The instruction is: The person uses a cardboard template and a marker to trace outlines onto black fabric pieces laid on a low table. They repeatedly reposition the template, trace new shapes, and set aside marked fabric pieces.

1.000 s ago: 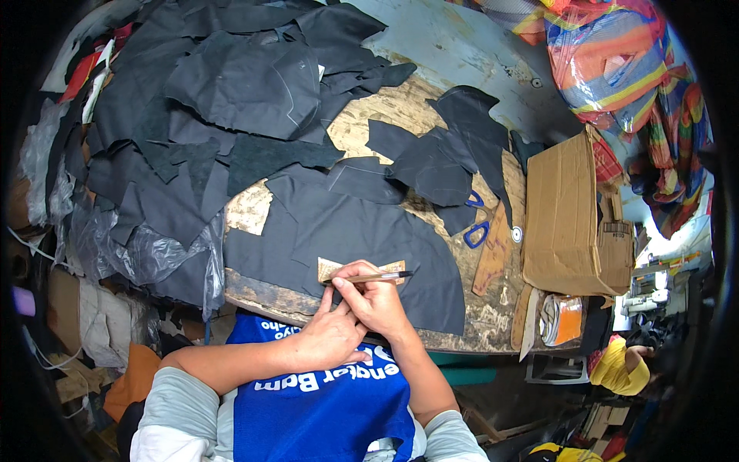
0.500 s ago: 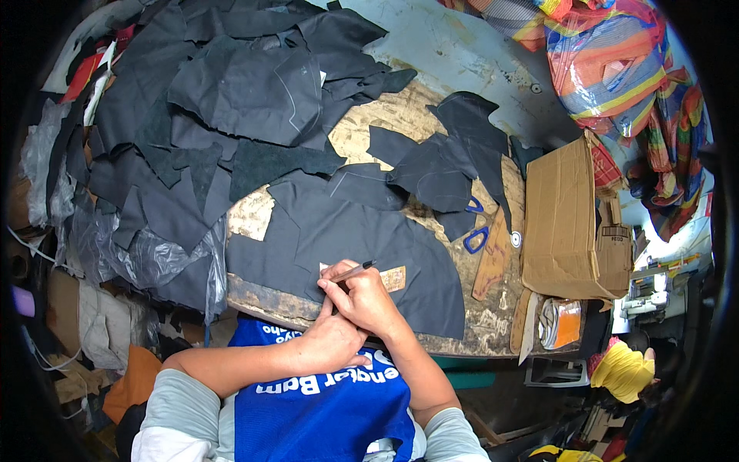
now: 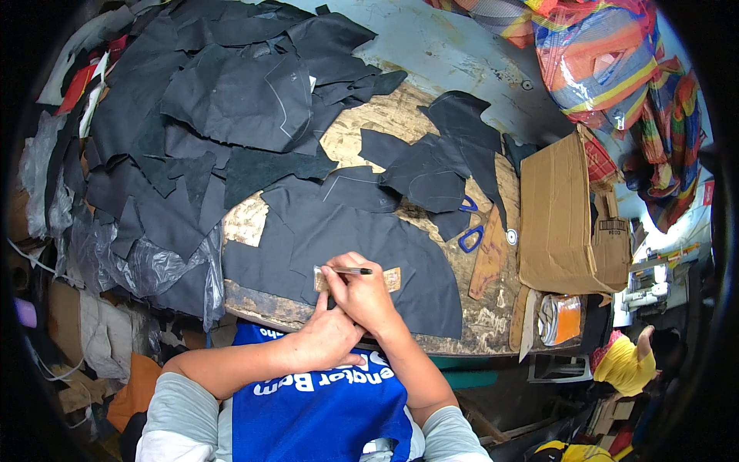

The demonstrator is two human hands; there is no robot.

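Note:
A pen [image 3: 356, 271] is pinched in my right hand [image 3: 365, 302], lying nearly level with its tip toward the left. Beneath that hand is a narrow, light brown strip [image 3: 394, 279], perhaps a card template; its middle is hidden by my fingers. The strip rests on a large black sheet, leather or fabric [image 3: 427, 289], near the table's front edge. My left hand [image 3: 327, 339] is against the underside of my right, index finger stretched toward the strip and thumb pointing right. Nothing shows in its grasp, though some of its fingers are covered.
Black pieces [image 3: 231, 100] are heaped on the left, some with pale outlines. Blue-handled scissors [image 3: 470, 239] lie partly under other black pieces, beside a brown wooden piece [image 3: 486, 258]. A cardboard box [image 3: 554, 219] stands on the right. Another person's yellow garment [image 3: 625, 368] shows at lower right.
My right hand has turned the pen from slanting up to almost level, and more of the strip's left end shows. My left hand stays against it. The whole view has shifted slightly.

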